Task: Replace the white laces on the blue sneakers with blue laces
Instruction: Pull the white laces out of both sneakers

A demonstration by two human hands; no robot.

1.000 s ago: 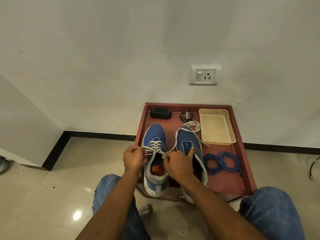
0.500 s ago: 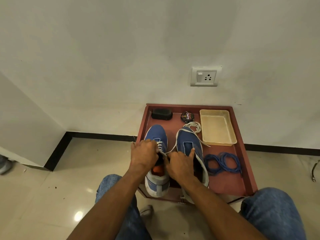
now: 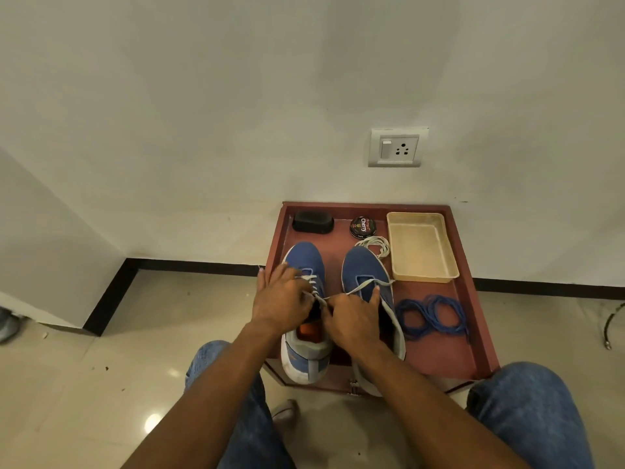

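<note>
Two blue sneakers stand side by side on a red-brown tray (image 3: 473, 333). The left sneaker (image 3: 306, 258) still carries a white lace (image 3: 313, 282) through its upper eyelets. My left hand (image 3: 280, 299) lies over that sneaker's tongue, fingers curled at the lace. My right hand (image 3: 351, 316) pinches a strand of the white lace that runs across toward the right sneaker (image 3: 362, 265), index finger raised. The right sneaker's eyelets look bare. A loose white lace (image 3: 377, 245) lies coiled beyond its toe. Blue laces (image 3: 431, 316) lie in loops at the right.
On the tray's far side sit a black brush (image 3: 313, 222), a round polish tin (image 3: 363, 227) and a cream plastic tray (image 3: 421, 247). A wall with a socket (image 3: 397, 147) rises right behind. My knees in jeans flank the tray; tiled floor lies to the left.
My left hand moved from the sneaker's left edge onto its laced tongue. My right hand stayed between the two sneakers, holding the lace strand.
</note>
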